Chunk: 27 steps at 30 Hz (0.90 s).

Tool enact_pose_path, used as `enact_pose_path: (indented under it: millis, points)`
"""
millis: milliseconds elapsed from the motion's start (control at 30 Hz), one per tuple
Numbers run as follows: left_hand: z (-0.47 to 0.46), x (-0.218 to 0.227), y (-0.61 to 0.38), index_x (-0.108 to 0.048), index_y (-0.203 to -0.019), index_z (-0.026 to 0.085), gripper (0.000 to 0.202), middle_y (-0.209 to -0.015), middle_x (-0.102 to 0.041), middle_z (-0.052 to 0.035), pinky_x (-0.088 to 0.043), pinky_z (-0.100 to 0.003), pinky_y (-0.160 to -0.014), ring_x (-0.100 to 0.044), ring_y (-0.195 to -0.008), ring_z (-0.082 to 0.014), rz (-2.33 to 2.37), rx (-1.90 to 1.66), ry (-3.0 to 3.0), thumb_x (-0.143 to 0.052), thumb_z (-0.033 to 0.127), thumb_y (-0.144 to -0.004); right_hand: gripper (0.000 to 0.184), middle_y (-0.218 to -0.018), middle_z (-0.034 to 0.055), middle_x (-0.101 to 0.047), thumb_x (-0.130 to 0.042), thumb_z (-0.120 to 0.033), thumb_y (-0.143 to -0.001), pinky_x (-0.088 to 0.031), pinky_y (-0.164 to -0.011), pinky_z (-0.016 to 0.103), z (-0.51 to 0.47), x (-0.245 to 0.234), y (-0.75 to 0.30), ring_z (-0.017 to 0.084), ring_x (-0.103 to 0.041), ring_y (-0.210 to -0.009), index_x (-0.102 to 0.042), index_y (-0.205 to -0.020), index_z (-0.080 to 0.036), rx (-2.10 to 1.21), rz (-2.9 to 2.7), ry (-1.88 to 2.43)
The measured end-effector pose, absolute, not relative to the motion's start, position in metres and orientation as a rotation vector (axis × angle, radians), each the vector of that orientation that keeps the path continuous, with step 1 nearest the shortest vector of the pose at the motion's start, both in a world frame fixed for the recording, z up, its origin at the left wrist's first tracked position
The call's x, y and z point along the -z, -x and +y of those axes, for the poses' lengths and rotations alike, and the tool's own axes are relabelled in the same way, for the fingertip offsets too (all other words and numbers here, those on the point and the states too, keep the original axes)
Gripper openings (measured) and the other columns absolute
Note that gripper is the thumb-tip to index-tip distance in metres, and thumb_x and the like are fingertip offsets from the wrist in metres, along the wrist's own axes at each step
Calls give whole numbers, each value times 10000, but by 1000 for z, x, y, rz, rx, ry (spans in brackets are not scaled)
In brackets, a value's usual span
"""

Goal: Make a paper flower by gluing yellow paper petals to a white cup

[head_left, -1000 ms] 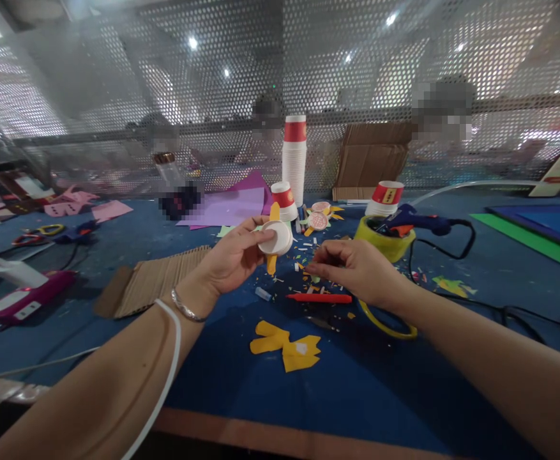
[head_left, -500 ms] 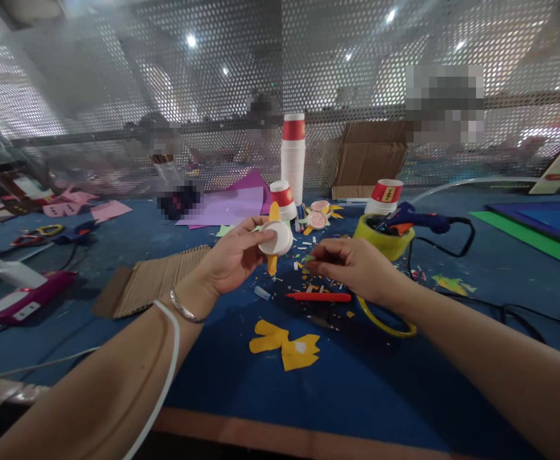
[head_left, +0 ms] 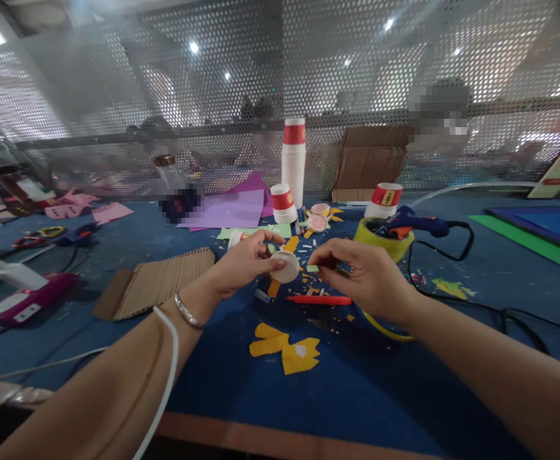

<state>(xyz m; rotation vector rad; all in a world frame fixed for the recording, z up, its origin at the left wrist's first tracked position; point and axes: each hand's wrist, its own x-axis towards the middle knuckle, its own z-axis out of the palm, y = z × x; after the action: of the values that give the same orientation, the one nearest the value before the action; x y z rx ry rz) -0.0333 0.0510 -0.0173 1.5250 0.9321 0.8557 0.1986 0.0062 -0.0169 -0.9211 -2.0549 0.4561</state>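
My left hand [head_left: 246, 265] grips a small white paper cup bottom [head_left: 285, 266] with yellow paper strips [head_left: 290, 245] stuck to it, held just above the blue table [head_left: 203, 377]. My right hand [head_left: 363, 275] is closed in a pinch on a tiny pale green paper scrap [head_left: 312, 268], right beside the cup piece. A red pen [head_left: 318, 299] lies on the table under the hands. A yellow paper cutout [head_left: 287, 348] lies nearer to me.
A tall stack of red-and-white cups [head_left: 294, 160], single cups [head_left: 282, 202] [head_left: 385, 199], a yellow tape roll [head_left: 385, 237] with a blue glue gun [head_left: 414, 222], corrugated cardboard [head_left: 158, 287], purple paper [head_left: 232, 207], scissors [head_left: 37, 235] and a perforated metal screen [head_left: 165, 96] behind.
My left hand lowered and tilted the cup piece toward the right hand. My right hand rose slightly and moved in closer, its pinched scrap now beside the cup piece.
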Motion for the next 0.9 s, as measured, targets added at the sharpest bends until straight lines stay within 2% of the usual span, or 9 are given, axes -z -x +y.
enact_pose_path:
  millis: [233,300,400,533,733,900]
  points:
    - [50,16,33,-566,-1121,154,433,-799,-704,-43,-488,-288,-661,-676,-716,-181,941,-828,-1523,-795,194,-756,133,-844,31,-717,-550,-183,-871,-502,-694,286,4,15,-198,165,-652,-773,-679,-882,-213,-419,-2064,905]
    - [50,14,33,-563,-1125,152,433,-820,-711,-46,-499,-291,-688,-681,-734,-177,933,-864,-1475,-791,174,-757,112,-791,22,-703,-576,-231,-889,-485,-661,282,4,14,-198,160,-631,-730,-678,-845,-216,-438,-2068,956]
    - [51,10,34,-582,-1100,156,414,-835,-713,-42,-511,-290,-702,-686,-750,-173,887,-965,-1375,-797,161,-746,187,-683,0,-643,-587,-311,-915,-446,-601,271,7,15,-199,141,-570,-638,-644,-766,-214,-476,-2081,1030]
    - [53,8,36,-603,-1054,165,374,-846,-722,-45,-514,-277,-681,-686,-755,-172,884,-1010,-1302,-805,175,-739,228,-646,-2,-622,-595,-375,-908,-411,-558,272,11,18,-202,138,-543,-602,-628,-755,-210,-551,-2068,1113]
    - [51,14,33,-582,-1088,148,410,-816,-700,-42,-490,-278,-653,-671,-701,-159,940,-918,-1392,-796,172,-739,235,-659,5,-624,-601,-392,-886,-380,-545,281,14,21,-201,143,-517,-604,-624,-744,-206,-608,-2086,1184]
    - [52,20,34,-579,-1082,174,435,-707,-618,16,-435,-257,-575,-599,-610,-136,985,-854,-1614,-811,208,-716,184,-671,1,-614,-595,-348,-885,-385,-559,286,15,20,-201,149,-517,-624,-616,-763,-211,-616,-2078,1218]
